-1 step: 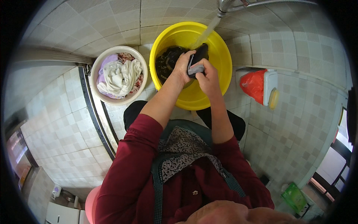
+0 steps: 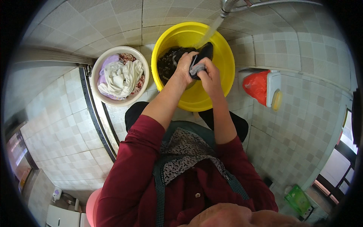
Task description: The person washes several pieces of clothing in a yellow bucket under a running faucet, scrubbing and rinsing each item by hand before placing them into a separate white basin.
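Over a yellow tub (image 2: 229,73), both my hands are closed on a black fabric piece with a grey part (image 2: 206,51). Its rounded end points away from me; I cannot tell whether it is a garment or a soft shoe. My left hand (image 2: 184,67) grips its left side, fingers partly hidden. With bent fingers, my right hand (image 2: 210,72) pinches the bunched grey part at the near end. Dark cloth (image 2: 165,66) lies wet in the tub's left side. Water (image 2: 211,31) streams from a hose into the tub, behind the black piece.
A whitish basin (image 2: 145,84) to the left holds white, lilac and red-patterned cloth (image 2: 121,80). A metal hose (image 2: 228,6) hangs at the back wall. To the right are a red plastic bag (image 2: 255,86) and a white container (image 2: 273,87). A metal door track (image 2: 101,113) runs along the left.
My right hand has shifted slightly left and up, and the grey part is bunched differently in its fingers. The black piece's far end has tipped a little. My left hand stays almost in place.
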